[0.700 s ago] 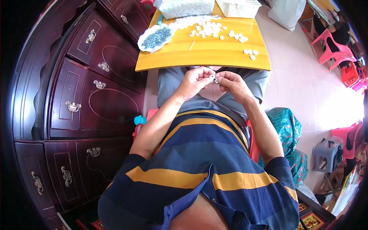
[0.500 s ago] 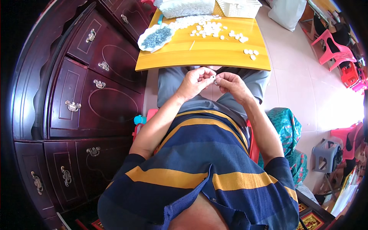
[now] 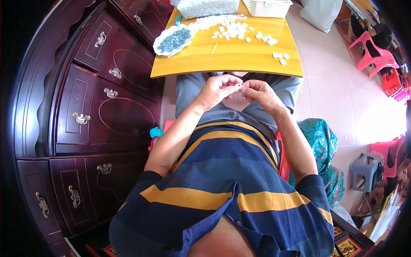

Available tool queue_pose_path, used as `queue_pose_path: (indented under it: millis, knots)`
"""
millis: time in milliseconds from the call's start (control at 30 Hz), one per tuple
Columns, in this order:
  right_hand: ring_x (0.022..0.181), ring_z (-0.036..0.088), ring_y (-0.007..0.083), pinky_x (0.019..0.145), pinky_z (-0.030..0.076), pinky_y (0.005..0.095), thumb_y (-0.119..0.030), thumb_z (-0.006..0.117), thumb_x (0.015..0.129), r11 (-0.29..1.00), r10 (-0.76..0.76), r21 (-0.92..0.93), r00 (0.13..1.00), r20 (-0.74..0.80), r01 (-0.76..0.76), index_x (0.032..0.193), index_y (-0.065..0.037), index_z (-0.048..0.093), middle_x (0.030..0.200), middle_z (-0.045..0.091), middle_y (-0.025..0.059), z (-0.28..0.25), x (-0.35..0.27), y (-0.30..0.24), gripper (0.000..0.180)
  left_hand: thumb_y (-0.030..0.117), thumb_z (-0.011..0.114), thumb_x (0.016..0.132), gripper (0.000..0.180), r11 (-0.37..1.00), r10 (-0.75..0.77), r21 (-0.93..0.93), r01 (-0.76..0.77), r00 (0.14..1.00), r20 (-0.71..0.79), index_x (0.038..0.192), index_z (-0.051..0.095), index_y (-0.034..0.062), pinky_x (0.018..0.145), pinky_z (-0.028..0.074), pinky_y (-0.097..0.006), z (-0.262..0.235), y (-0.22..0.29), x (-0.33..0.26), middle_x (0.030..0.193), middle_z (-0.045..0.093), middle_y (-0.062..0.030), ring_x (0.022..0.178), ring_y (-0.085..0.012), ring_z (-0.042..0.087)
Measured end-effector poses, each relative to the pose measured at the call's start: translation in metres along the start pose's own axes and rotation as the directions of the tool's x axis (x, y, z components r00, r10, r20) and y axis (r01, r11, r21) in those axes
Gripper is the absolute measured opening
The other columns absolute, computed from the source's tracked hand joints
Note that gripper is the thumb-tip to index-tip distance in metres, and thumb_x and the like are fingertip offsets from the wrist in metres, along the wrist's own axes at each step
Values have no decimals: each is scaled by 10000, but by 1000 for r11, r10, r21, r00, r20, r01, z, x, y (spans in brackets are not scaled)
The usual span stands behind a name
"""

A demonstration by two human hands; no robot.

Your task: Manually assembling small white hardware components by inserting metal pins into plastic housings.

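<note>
Two hands meet over our lap, just below the near edge of the yellow table (image 3: 227,64). Our left hand (image 3: 216,90) and right hand (image 3: 257,92) come together fingertip to fingertip, and between them sits a small white piece (image 3: 238,86), pinched at the tips. Left fingers curl in around it; right fingers close toward it from the other side. Which hand carries the grip we cannot tell; the piece is too small to show more.

On the table, well apart from the hands: a scatter of white pieces (image 3: 233,30) across the far half, a few strays (image 3: 280,56) near the right edge, and a shallow dish (image 3: 160,45) of small grey-blue bits at the left corner. Behind these, a clear bag of white material (image 3: 207,7) and a white basket (image 3: 267,6) at the far edge.

To our left stands a dark red wooden cabinet (image 3: 85,111) with brass handles, close beside our knee. To our right, a green patterned bag (image 3: 319,139) lies on the tiled floor; further off, a grey stool (image 3: 364,169) and pink plastic chairs (image 3: 374,47).
</note>
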State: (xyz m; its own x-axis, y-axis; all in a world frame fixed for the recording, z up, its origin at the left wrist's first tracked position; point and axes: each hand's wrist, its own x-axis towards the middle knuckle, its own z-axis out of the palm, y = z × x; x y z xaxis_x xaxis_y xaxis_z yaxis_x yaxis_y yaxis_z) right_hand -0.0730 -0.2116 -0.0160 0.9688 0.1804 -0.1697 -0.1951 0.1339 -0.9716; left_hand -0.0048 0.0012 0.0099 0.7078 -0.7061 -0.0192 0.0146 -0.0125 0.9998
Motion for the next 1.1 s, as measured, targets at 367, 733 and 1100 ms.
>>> queue_pose_path:
  millis: [367, 733, 1100]
  knots:
    - [736, 540, 75, 705, 477, 237, -204, 712, 983, 998, -1, -59, 1000, -25, -1, 986, -49, 714, 843, 652, -15, 0, 1, 1, 156, 80, 703, 963, 195, 931, 181, 323, -169, 983, -7, 1144, 729, 12, 751, 544, -232, 0, -6, 2, 941, 750, -26, 821, -64, 668]
    - [726, 540, 76, 697, 481, 239, -200, 712, 978, 999, 6, -53, 1000, -9, -7, 970, -45, 709, 827, 646, -14, -1, 0, -1, 155, 65, 693, 969, 203, 936, 151, 321, -147, 988, 11, 1162, 725, 11, 769, 539, -217, 0, -6, 2, 965, 743, -7, 841, -47, 657]
    - [721, 530, 70, 693, 472, 229, -163, 709, 971, 999, 33, -42, 999, -11, -33, 971, -47, 712, 830, 641, -19, 0, -1, -1, 116, 95, 729, 939, 173, 892, 236, 401, -208, 971, -22, 1098, 749, 29, 687, 544, -247, 4, -8, 2, 896, 760, -65, 735, -80, 669]
